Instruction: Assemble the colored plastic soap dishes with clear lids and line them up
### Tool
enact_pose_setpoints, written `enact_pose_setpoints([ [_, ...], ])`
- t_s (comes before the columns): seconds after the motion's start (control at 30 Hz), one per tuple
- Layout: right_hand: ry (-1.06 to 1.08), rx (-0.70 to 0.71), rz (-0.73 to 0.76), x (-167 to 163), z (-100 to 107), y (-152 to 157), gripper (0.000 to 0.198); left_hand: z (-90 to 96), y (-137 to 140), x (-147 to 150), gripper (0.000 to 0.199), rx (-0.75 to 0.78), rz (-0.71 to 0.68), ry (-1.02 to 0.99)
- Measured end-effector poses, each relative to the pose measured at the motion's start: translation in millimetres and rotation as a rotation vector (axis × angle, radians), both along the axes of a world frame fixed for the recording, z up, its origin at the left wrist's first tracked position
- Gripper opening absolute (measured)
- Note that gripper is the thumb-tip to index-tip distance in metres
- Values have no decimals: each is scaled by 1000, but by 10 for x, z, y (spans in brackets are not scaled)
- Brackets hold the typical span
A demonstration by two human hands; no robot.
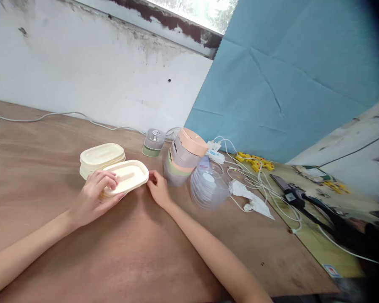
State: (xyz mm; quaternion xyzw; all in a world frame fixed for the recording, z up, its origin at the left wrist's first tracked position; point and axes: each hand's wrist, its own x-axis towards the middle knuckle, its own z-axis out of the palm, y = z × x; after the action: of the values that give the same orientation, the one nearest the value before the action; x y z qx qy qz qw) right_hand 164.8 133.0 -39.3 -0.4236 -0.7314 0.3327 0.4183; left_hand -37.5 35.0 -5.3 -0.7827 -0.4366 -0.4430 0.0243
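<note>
My left hand (96, 195) grips a shallow cream plastic tray (134, 179) with rounded ends, fingers curled over its inside and thumb along the near side. The tray is raised and tilted a little above the table. At its right end, the bent fingers of my right hand (158, 189) are pressed together against the rim. Just behind my left hand sits a short stack of similar cream trays (102, 154); my hand and the held tray cover part of it.
Beyond my right hand stand a stack of peach, grey and green containers (185, 153) and nested clear plastic pieces (208, 189). A small grey-and-green box (153, 143) is near the wall. White cables (265, 185), a power strip (215, 152) and crumpled white plastic (254, 200) lie to the right.
</note>
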Motion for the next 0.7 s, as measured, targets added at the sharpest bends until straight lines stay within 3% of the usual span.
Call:
enact_pose_setpoints([
  [0.17, -22, 153, -30, 619, 41, -785, 23, 16, -206, 264, 18, -77, -416, 18],
  [0.3, -46, 345, -201, 1065, 83, -1008, 28, -30, -294, 384, 23, -234, -642, 72],
  [0.4, -74, 460, -266, 1196, 93, -995, 30, -70, -296, 399, 21, -335, -697, 120],
  [0.6, -154, 685, -232, 1156, 150, -905, 32, -119, -298, 431, 17, -438, -726, 148],
  [0.7, -349, 876, -383, 1252, 252, -850, 35, -112, -302, 455, 18, -474, -716, 188],
])
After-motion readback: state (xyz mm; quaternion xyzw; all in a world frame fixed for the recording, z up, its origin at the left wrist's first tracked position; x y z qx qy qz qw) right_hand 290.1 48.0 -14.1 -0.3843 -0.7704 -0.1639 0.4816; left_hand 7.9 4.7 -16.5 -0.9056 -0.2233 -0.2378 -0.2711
